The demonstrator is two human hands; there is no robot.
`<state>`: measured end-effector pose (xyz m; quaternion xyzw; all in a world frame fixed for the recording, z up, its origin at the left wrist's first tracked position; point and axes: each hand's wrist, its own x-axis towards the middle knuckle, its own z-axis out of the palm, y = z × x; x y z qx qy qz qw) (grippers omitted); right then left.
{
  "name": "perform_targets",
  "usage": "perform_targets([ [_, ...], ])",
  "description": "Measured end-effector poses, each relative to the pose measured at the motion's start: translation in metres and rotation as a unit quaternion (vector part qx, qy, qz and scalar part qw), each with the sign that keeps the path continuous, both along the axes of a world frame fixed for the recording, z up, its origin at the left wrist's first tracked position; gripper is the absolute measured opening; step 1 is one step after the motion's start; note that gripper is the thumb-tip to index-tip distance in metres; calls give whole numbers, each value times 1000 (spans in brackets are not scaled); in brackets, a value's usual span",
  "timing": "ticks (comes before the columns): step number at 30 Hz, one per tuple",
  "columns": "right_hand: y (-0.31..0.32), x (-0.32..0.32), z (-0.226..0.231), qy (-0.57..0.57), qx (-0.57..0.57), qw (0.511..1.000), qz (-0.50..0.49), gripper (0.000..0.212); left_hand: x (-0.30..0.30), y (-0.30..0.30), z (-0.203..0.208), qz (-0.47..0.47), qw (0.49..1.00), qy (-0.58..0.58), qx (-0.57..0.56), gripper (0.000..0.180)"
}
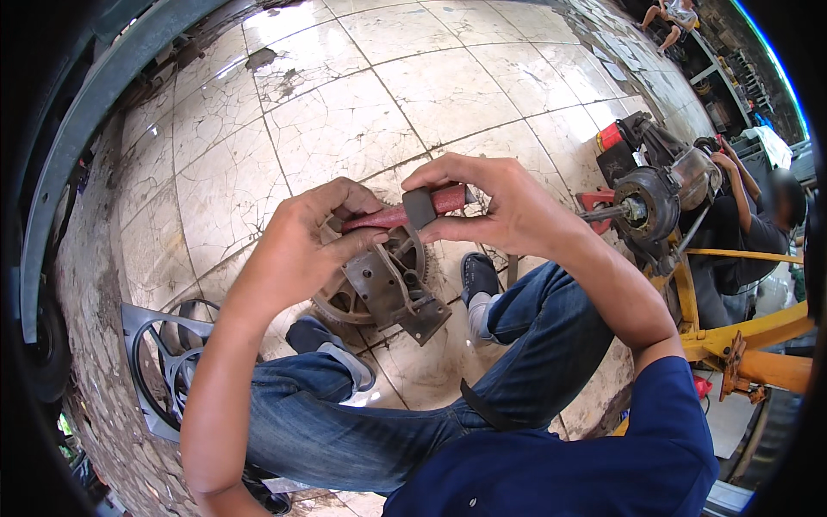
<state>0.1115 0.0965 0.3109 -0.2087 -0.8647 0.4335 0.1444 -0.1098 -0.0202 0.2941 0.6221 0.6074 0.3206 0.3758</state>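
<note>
In front of me I hold a worn red bar-shaped piece (450,199) lengthwise between both hands. Its left end tapers into my left hand (306,237), whose fingers and thumb are closed around it. A dark grey block or wrap (419,208) sits across its middle. My right hand (504,207) pinches at this grey part, with thumb below and fingers above; the bar's right end lies inside that grip. Below my hands, a greasy metal mechanism with a drilled bracket plate (376,280) and spoked wheels (345,306) rests on the floor between my feet.
Cracked cream tiles (327,112) cover the floor. At right stands a hub-and-axle assembly (646,202) beside a yellow metal frame (749,332), with another person (758,224) working there. A grey fan-shroud-like part (151,370) lies left. A metal beam (65,146) curves along the left edge.
</note>
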Motion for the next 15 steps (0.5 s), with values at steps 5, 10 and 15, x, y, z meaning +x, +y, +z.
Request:
perform_targets([
  [5, 1, -1, -6, 43, 75, 996, 35, 46, -6, 2, 6, 11, 987, -114, -114, 31],
  [10, 2, -1, -6, 22, 31, 999, 8, 48, 11, -3, 3, 47, 992, 62, 101, 26],
  [15, -1, -1, -2, -3, -21, 1000, -19, 49, 3, 1, -3, 25, 992, 58, 107, 25],
])
